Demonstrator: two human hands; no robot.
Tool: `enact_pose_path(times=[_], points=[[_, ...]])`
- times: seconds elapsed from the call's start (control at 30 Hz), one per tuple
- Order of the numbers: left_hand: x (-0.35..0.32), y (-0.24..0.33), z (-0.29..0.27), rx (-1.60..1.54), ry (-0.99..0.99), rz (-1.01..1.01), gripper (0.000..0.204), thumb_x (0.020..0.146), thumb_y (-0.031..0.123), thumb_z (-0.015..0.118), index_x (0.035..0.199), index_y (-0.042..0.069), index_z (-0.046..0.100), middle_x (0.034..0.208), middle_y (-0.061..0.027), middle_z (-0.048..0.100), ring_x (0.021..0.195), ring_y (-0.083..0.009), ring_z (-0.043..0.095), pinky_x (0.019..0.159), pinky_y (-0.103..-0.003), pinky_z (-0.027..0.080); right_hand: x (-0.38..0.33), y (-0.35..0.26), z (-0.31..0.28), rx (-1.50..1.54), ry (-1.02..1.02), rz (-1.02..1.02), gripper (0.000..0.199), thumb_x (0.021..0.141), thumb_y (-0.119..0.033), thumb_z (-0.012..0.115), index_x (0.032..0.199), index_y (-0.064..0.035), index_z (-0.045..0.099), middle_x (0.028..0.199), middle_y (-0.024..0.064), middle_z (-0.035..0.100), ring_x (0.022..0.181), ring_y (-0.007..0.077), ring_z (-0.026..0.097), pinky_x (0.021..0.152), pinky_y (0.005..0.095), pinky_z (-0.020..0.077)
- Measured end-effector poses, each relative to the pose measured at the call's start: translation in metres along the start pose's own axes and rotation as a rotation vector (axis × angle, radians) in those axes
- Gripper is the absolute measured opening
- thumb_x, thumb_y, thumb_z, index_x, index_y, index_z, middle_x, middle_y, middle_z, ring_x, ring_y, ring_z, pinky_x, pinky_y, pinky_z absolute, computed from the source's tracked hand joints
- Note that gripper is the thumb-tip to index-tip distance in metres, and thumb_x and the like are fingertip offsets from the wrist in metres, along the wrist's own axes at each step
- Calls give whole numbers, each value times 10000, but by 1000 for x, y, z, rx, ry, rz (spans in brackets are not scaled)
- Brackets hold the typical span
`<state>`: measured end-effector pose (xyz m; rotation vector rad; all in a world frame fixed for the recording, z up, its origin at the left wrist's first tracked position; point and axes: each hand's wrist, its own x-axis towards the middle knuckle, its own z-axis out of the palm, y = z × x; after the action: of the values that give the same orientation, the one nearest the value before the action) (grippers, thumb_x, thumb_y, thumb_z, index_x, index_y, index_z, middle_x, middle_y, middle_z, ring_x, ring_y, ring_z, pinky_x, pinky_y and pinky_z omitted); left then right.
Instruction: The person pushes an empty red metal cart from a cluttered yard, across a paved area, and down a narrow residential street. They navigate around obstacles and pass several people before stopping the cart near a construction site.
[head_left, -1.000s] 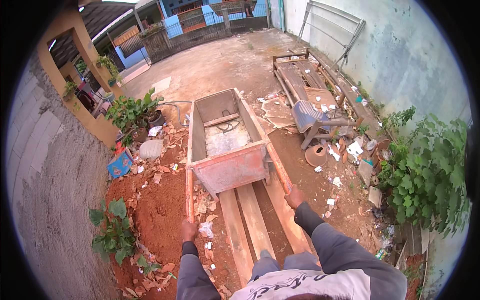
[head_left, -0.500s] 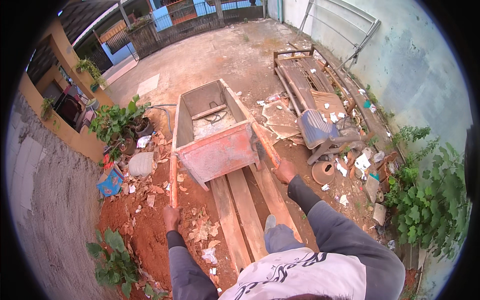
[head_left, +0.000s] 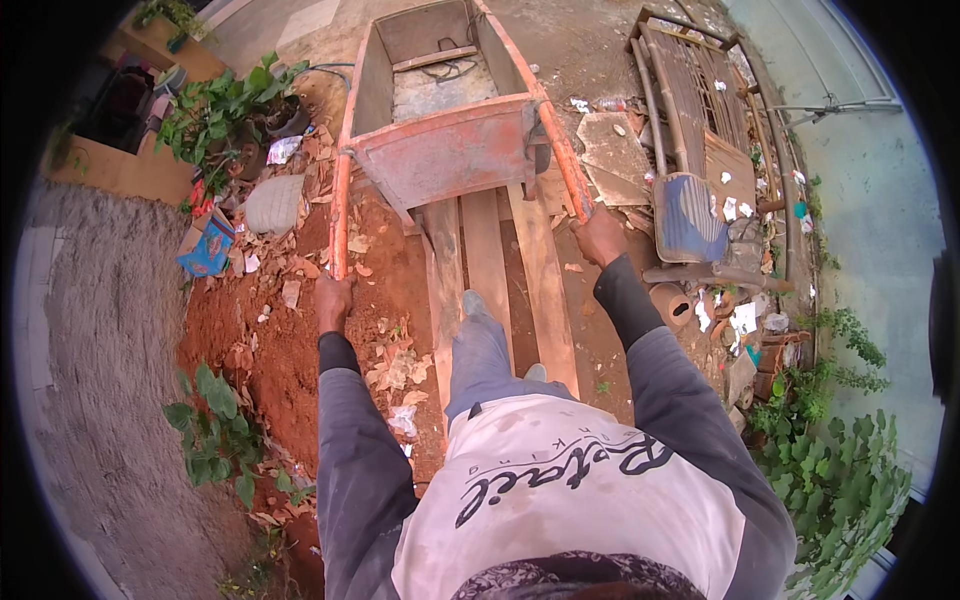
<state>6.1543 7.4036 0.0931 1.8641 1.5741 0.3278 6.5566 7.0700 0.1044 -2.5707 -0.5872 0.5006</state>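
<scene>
A worn reddish wheelbarrow (head_left: 445,155) stands in front of me, its two long orange handles reaching back toward my body. My left hand (head_left: 333,303) is wrapped round the end of the left handle (head_left: 340,220). Round the end of the right handle (head_left: 563,150) my right hand (head_left: 601,237) is closed as well. In the tray lie a short strip of wood (head_left: 434,58) and a dark loop of cord or wire (head_left: 450,70). Wooden planks (head_left: 487,245) run on the ground beneath the barrow, and my feet are over them. The wheel is hidden.
Reddish soil with dry leaves (head_left: 400,365) borders the planks on the left, beside potted plants (head_left: 225,130) and a blue box (head_left: 207,245). A bamboo bench (head_left: 690,100), a clay pot (head_left: 671,303) and scattered litter lie on the right, along a pale wall (head_left: 860,190).
My view has tilted downward, so the wheelbarrow sits higher in the picture. My legs have stepped along the planks, the other foot now leading. Both hands keep hold of the handles.
</scene>
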Motion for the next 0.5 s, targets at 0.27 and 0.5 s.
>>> enact_pose_path(times=[0.27, 0.5], points=[[128, 87, 25, 116, -42, -86, 434, 787, 241, 803, 1098, -22, 655, 913, -232, 731, 852, -390, 716, 782, -460, 546, 129, -57, 3, -23, -46, 106, 552, 872, -389, 726, 1224, 10, 577, 1120, 295, 698, 1068, 457, 680, 911, 529, 536], [265, 193, 81, 202, 28, -19, 436, 798, 275, 796, 1097, -10, 658, 1046, -272, 729, 1015, -417, 713, 868, -478, 547, 310, -81, -10, -9, 19, 67, 579, 874, -437, 704, 1213, 13, 570, 1060, 295, 709, 1013, 447, 696, 888, 534, 527]])
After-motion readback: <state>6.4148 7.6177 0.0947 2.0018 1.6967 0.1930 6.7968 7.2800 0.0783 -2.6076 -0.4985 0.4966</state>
